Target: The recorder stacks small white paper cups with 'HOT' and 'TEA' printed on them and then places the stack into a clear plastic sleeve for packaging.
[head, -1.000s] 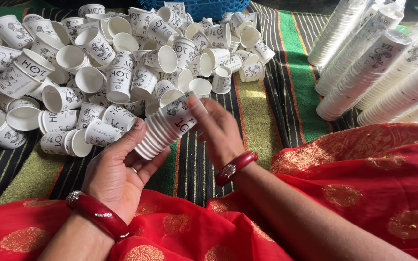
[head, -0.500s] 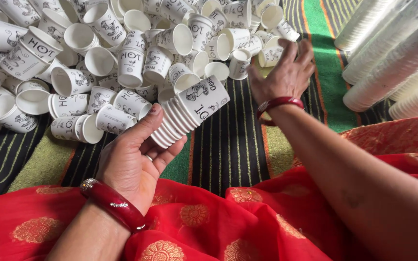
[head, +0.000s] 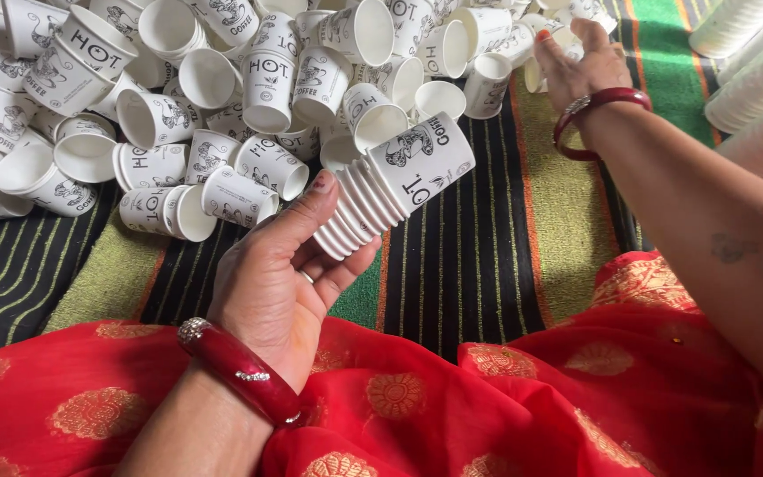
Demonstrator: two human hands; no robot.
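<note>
Since half a second ago, your right hand [head: 580,57] has reached farther up into the heap of loose paper cups [head: 222,97], its fingers spread over one small cup [head: 536,75] without closing on it. Your left hand [head: 289,274] grips the nested stack of cups [head: 381,190], tilted above the striped mat [head: 479,256].

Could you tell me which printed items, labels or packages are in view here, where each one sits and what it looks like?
Nested stack of paper cups: held in the left hand, tilted; white tapered cups with black print and a drawing.
Loose paper cups: heaped on the striped mat, upper left; same white with black print.
Plain white cup stacks: upper right edge, long columns.
Right hand: reaches into the heap's far side.
No signs or screens show.
</note>
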